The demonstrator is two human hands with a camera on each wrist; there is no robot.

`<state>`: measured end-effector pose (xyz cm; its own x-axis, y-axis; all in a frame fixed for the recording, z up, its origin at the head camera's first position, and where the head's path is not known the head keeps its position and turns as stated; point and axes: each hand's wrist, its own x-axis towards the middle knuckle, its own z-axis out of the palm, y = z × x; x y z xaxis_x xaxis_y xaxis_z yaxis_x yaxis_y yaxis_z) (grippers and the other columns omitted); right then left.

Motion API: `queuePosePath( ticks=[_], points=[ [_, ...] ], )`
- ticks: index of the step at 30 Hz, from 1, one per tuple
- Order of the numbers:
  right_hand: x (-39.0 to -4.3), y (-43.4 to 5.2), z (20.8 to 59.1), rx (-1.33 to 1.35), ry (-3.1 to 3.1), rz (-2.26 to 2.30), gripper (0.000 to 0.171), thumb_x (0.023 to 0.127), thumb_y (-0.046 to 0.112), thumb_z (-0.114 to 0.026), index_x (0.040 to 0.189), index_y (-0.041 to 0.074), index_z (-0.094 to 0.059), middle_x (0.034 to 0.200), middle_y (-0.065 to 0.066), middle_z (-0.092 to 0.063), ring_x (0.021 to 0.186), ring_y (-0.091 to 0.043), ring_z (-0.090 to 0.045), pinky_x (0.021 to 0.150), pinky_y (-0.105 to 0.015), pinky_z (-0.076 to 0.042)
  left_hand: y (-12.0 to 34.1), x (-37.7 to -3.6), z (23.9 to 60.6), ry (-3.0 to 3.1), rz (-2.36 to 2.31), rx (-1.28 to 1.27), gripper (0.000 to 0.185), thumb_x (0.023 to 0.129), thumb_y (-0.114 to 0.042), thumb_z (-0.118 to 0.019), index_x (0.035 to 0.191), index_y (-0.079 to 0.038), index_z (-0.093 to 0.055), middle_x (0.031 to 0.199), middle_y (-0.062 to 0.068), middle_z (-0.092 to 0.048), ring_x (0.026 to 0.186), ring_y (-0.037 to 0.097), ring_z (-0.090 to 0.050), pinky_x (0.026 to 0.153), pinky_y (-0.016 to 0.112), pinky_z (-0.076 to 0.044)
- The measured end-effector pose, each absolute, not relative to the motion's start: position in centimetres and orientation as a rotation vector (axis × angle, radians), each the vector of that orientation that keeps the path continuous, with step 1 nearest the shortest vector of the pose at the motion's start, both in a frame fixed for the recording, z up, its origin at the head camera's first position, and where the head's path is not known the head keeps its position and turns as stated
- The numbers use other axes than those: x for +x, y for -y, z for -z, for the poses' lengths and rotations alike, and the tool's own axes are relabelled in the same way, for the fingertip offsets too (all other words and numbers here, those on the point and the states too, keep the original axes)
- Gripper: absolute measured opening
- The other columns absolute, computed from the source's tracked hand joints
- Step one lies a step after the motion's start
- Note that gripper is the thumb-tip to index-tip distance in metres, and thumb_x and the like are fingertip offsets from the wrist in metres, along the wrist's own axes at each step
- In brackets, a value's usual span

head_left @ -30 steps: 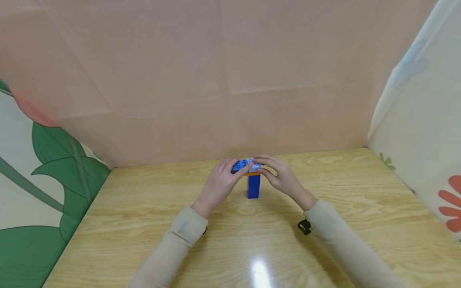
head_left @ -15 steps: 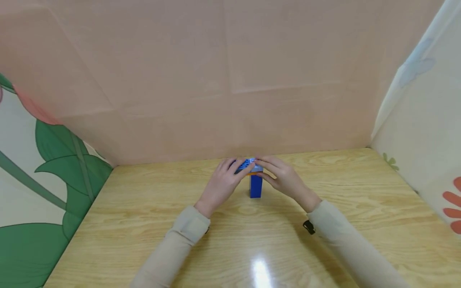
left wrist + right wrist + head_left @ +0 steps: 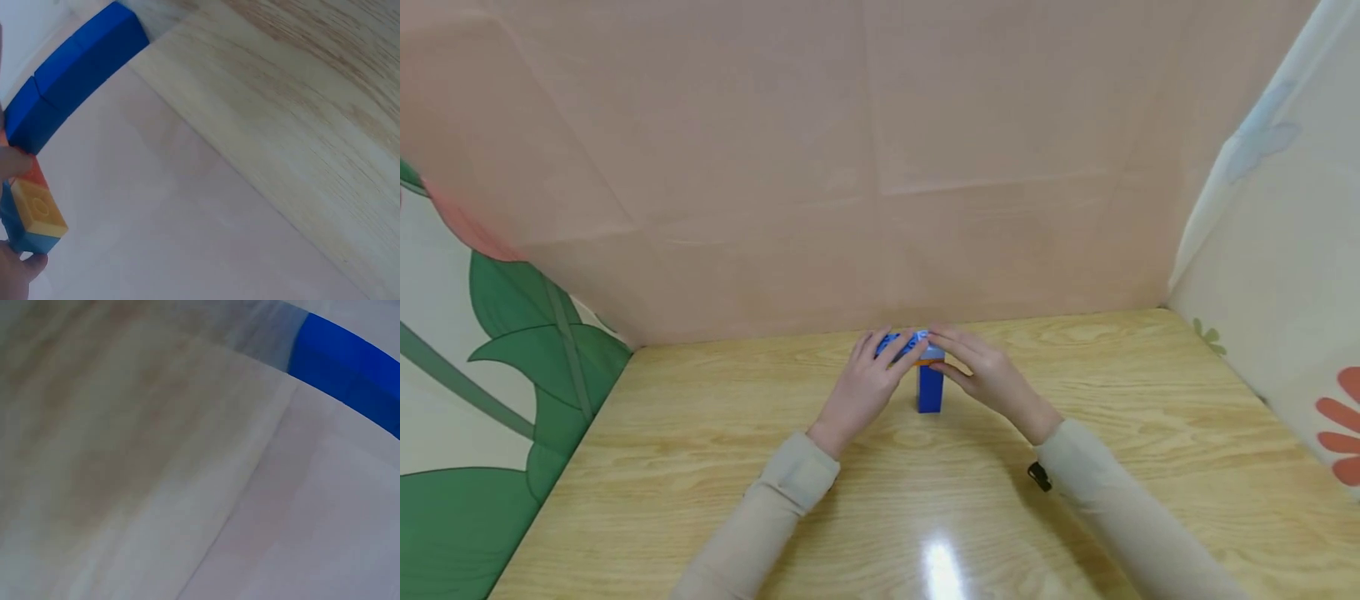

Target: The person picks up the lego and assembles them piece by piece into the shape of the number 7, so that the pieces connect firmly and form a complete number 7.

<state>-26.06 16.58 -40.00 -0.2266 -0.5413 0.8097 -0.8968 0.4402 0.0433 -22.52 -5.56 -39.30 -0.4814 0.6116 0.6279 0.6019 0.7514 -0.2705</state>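
A column of dark blue building blocks (image 3: 929, 393) stands upright on the table, with an orange layer (image 3: 928, 362) on it and blue studded blocks (image 3: 934, 353) on top. The top layer reaches out to the left past the column. My left hand (image 3: 861, 387) holds that left part, fingers spread over the studs. My right hand (image 3: 996, 379) pinches the right end between fingers and thumb. In the left wrist view, a yellow-orange block (image 3: 41, 207) and a red block (image 3: 37, 173) sit against the blue top layer. No fingers show in the right wrist view, only the column (image 3: 344, 362).
The wooden table (image 3: 700, 400) meets a pinkish draped backdrop (image 3: 737, 167) close behind the blocks. Printed panels with green leaves (image 3: 520, 333) and red petals (image 3: 1341, 425) stand at the left and right sides.
My left fingers have moved from the left end of the blue top blocks to spread across their studs. The right hand keeps its grip and the column stands in place.
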Motion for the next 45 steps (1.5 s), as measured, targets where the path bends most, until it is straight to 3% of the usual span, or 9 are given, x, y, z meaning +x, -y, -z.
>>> queuePosePath(
  ticks=[13, 18, 20, 22, 27, 33, 36, 41, 45],
  points=[
    [-26.0, -16.2, 40.4, 1.175, 1.897, -0.596, 0.034, 0.091, 0.022, -0.061, 0.116, -0.001, -0.065, 0.116, -0.018, -0.067, 0.104, -0.031, -0.067, 0.092, -0.026, -0.053, 5.4, -22.6, 39.2, 2.196, 0.029, -0.875, 0.055, 0.085, -0.009, -0.071, 0.135, -0.021, -0.053, 0.134, 0.004, -0.056, 0.123, 0.029, -0.055, 0.102, 0.044, -0.048],
    [-25.7, -15.9, 40.4, 1.15, 1.891, -0.664, 0.041, 0.074, 0.001, -0.078, 0.112, -0.003, -0.067, 0.113, -0.02, -0.068, 0.102, -0.034, -0.067, 0.089, -0.028, -0.054, 5.2, -22.5, 39.4, 2.184, 0.012, -0.85, 0.056, 0.083, -0.012, -0.074, 0.134, -0.021, -0.054, 0.132, 0.003, -0.057, 0.12, 0.028, -0.056, 0.101, 0.043, -0.049],
    [-25.6, -15.7, 40.3, 1.14, 1.886, -0.704, 0.049, 0.064, -0.008, -0.08, 0.111, -0.004, -0.067, 0.112, -0.021, -0.068, 0.1, -0.035, -0.067, 0.087, -0.029, -0.055, 5.1, -22.5, 39.4, 2.182, 0.009, -0.834, 0.057, 0.082, -0.012, -0.075, 0.134, -0.021, -0.054, 0.132, 0.003, -0.058, 0.12, 0.028, -0.056, 0.101, 0.043, -0.049],
    [-25.6, -15.5, 40.3, 1.128, 1.891, -0.752, 0.051, 0.061, -0.014, -0.08, 0.11, -0.004, -0.067, 0.113, -0.022, -0.068, 0.1, -0.036, -0.067, 0.089, -0.023, -0.054, 5.1, -22.5, 39.4, 2.178, 0.004, -0.821, 0.058, 0.081, -0.012, -0.076, 0.134, -0.021, -0.055, 0.131, 0.002, -0.058, 0.119, 0.028, -0.057, 0.101, 0.043, -0.049],
    [-25.4, -15.3, 40.3, 1.049, 1.987, -1.024, 0.042, 0.068, -0.016, -0.074, 0.108, -0.006, -0.068, 0.113, -0.024, -0.067, 0.104, -0.035, -0.066, 0.097, -0.012, -0.046, 5.0, -22.4, 39.2, 2.192, -0.012, -0.813, 0.056, 0.082, -0.013, -0.075, 0.133, -0.022, -0.056, 0.13, 0.002, -0.058, 0.119, 0.027, -0.057, 0.101, 0.043, -0.049],
    [-24.8, -15.4, 39.5, 0.889, 2.245, -1.396, 0.043, 0.082, -0.008, -0.067, 0.124, -0.009, -0.057, 0.122, -0.027, -0.06, 0.109, -0.038, -0.06, 0.095, -0.043, -0.053, 5.2, -22.2, 39.0, 2.268, 0.037, -0.854, 0.054, 0.082, -0.013, -0.075, 0.132, -0.022, -0.055, 0.132, 0.003, -0.057, 0.122, 0.028, -0.056, 0.102, 0.043, -0.049],
    [-24.8, -15.6, 39.0, 0.846, 2.371, -1.466, 0.042, 0.088, -0.002, -0.063, 0.128, -0.007, -0.054, 0.125, -0.027, -0.06, 0.113, -0.04, -0.06, 0.096, -0.051, -0.05, 5.4, -22.2, 38.7, 2.325, 0.172, -0.875, 0.053, 0.084, -0.017, -0.074, 0.133, -0.021, -0.054, 0.133, 0.004, -0.057, 0.125, 0.029, -0.053, 0.104, 0.045, -0.046],
    [-24.8, -15.9, 38.5, 0.783, 2.478, -1.559, 0.044, 0.091, 0.003, -0.061, 0.133, -0.005, -0.051, 0.127, -0.027, -0.059, 0.116, -0.04, -0.059, 0.095, -0.049, -0.051, 6.0, -22.3, 38.4, 2.475, 0.683, -0.756, 0.052, 0.088, -0.022, -0.07, 0.136, -0.013, -0.052, 0.134, 0.011, -0.056, 0.127, 0.033, -0.05, 0.107, 0.05, -0.042],
    [-24.9, -15.9, 38.4, 0.75, 2.515, -1.581, 0.045, 0.091, 0.004, -0.062, 0.134, -0.002, -0.051, 0.127, -0.026, -0.059, 0.113, -0.039, -0.061, 0.092, -0.042, -0.054, 6.8, -22.7, 39.0, 2.516, 1.245, -0.508, 0.052, 0.089, -0.023, -0.069, 0.135, -0.009, -0.05, 0.13, 0.014, -0.057, 0.12, 0.031, -0.056, 0.103, 0.047, -0.047]
  ],
)
